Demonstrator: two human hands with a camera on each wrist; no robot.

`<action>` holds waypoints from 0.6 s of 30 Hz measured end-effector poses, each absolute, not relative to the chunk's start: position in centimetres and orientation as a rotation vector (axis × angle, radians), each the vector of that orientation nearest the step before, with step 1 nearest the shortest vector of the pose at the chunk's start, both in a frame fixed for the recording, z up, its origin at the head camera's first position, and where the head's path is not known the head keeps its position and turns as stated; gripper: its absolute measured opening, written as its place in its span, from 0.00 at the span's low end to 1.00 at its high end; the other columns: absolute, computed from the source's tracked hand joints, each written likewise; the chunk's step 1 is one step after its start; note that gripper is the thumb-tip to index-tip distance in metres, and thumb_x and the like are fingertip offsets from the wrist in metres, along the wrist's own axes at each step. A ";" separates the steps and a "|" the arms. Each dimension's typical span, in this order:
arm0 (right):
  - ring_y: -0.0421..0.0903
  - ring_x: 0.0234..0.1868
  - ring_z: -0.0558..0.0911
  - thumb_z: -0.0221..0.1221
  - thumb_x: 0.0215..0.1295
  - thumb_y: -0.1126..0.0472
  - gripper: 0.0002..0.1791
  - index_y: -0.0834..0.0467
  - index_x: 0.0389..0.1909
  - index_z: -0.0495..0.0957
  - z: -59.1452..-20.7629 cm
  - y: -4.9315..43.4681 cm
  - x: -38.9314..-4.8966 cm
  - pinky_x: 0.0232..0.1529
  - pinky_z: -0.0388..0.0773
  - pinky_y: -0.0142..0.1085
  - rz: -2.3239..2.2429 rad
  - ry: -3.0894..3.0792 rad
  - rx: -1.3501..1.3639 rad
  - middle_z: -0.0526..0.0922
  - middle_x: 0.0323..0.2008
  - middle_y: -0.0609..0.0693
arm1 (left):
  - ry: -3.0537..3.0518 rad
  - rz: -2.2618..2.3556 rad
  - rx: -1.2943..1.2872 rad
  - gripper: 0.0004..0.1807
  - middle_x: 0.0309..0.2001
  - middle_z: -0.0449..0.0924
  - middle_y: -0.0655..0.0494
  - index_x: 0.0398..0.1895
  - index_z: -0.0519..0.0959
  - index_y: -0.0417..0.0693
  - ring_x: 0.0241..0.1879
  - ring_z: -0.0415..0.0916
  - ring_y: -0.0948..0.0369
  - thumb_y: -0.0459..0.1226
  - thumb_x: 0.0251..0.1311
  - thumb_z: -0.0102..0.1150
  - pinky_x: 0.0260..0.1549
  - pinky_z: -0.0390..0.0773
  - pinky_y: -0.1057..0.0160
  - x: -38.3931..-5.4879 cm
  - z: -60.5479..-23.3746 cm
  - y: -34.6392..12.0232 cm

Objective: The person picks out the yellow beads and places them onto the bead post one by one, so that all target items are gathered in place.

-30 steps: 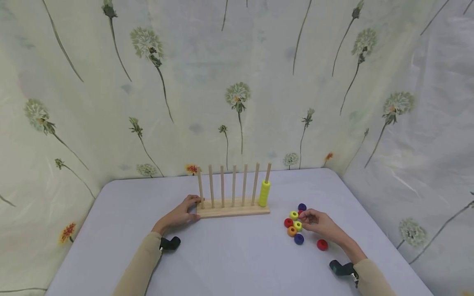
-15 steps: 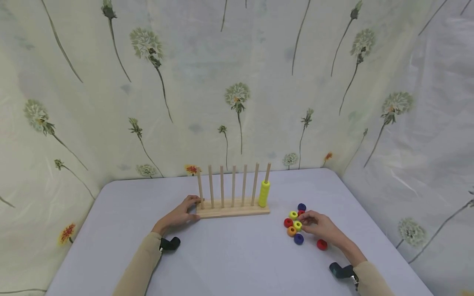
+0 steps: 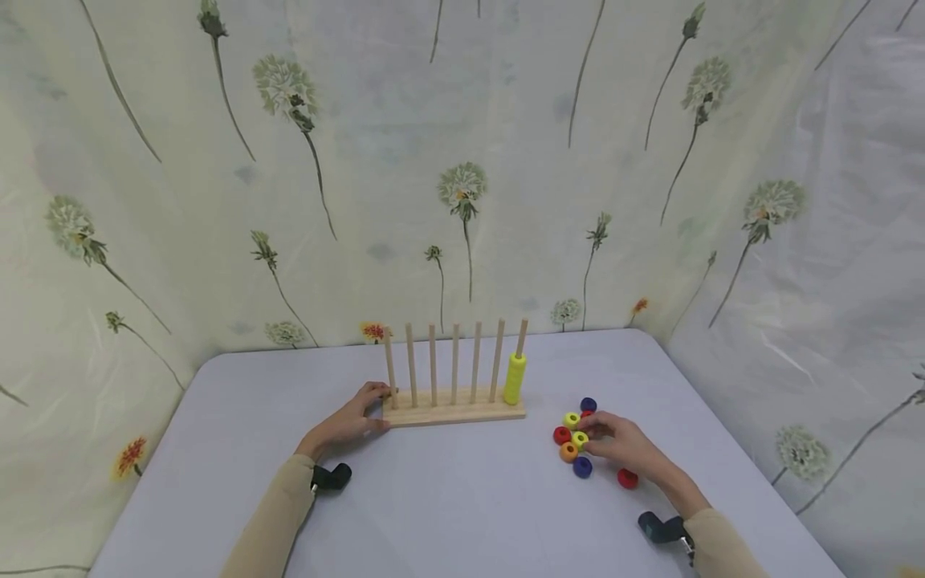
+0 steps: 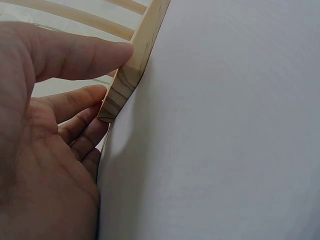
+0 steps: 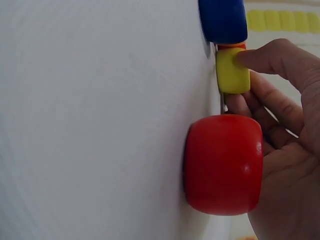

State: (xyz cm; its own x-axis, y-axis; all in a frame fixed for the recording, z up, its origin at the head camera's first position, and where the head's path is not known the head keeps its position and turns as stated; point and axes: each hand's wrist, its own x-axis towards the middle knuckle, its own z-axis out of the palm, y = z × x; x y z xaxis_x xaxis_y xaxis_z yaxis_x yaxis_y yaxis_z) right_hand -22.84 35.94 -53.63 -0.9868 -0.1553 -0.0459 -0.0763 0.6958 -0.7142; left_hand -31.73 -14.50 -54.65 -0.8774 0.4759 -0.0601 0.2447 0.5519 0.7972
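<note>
My left hand (image 3: 350, 417) grips the left end of a wooden peg rack (image 3: 455, 415), thumb on the front edge and fingers behind. In the left wrist view the thumb presses the end of the rack's base (image 4: 131, 70). A stack of yellow beads (image 3: 515, 379) sits on the rightmost peg; the other pegs are bare. My right hand (image 3: 630, 448) is at the loose beads, pinching a yellow bead (image 3: 580, 440) between thumb and fingers. The right wrist view has the thumb on this yellow bead (image 5: 231, 77), while a red bead (image 5: 223, 165) lies nearer the camera.
Around the pinched bead lie another yellow bead (image 3: 571, 421), a red bead (image 3: 561, 435), an orange bead (image 3: 568, 452), and blue beads at the back (image 3: 588, 405) and front (image 3: 582, 467). Part of another red bead shows behind the fingers. A floral curtain (image 3: 462, 241) hangs behind the white table (image 3: 448, 498).
My right hand has shifted slightly down and left, its thumb and fingers closing on the yellow bead. The left hand and the rack keep their places.
</note>
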 end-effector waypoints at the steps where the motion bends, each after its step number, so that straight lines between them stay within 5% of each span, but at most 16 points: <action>1: 0.49 0.51 0.79 0.67 0.56 0.59 0.19 0.54 0.49 0.78 -53.6 35.9 -22.8 0.49 0.79 0.37 -1.164 2.795 -0.193 0.81 0.49 0.49 | 2.524 1.228 0.606 0.35 0.70 0.56 0.45 0.68 0.66 0.44 0.73 0.50 0.44 0.39 0.55 0.65 0.68 0.51 0.37 -31.7 -54.6 -14.5; 18: 0.48 0.49 0.79 0.67 0.55 0.61 0.17 0.55 0.47 0.78 -53.4 36.0 -22.9 0.45 0.79 0.33 -1.163 2.803 -0.189 0.81 0.46 0.50 | 2.514 1.241 0.595 0.34 0.70 0.55 0.46 0.68 0.67 0.47 0.73 0.49 0.45 0.39 0.56 0.65 0.68 0.50 0.37 -31.6 -54.5 -14.5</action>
State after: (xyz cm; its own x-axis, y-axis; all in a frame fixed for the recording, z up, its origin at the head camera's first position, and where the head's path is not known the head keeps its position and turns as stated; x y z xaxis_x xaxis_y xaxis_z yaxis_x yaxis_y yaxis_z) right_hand -22.91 35.98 -53.37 -0.9872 -0.1529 -0.0461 -0.0753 0.7004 -0.7097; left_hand -31.61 -14.45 -54.49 -0.8779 0.4748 -0.0620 0.2395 0.5475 0.8018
